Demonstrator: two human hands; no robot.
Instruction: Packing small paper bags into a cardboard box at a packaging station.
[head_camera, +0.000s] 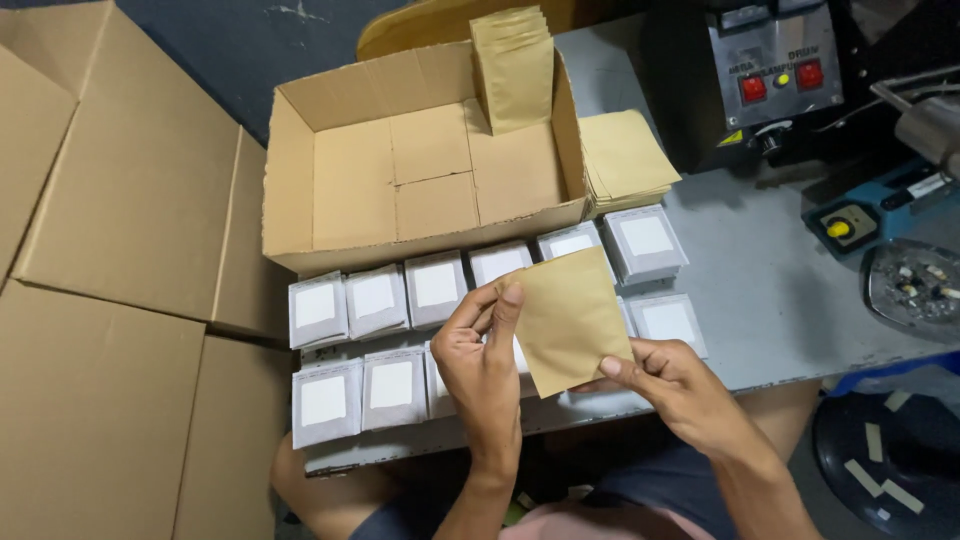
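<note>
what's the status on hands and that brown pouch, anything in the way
Left hand and right hand both pinching the brown pouch. Pouch held above rows of white packets. Nothing blocking; open cardboard box behind.

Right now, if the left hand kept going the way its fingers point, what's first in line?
The left hand points up-image; past the brown pouch it holds, the white packets come first, then the cardboard box. Depth is unclear.

Left hand (480, 345), right hand (665, 375) pinching.

An open cardboard box (400, 180) sits on the grey table (770, 290), rows of white packets (375, 300) before it, a black machine (770, 70) beyond.
</note>
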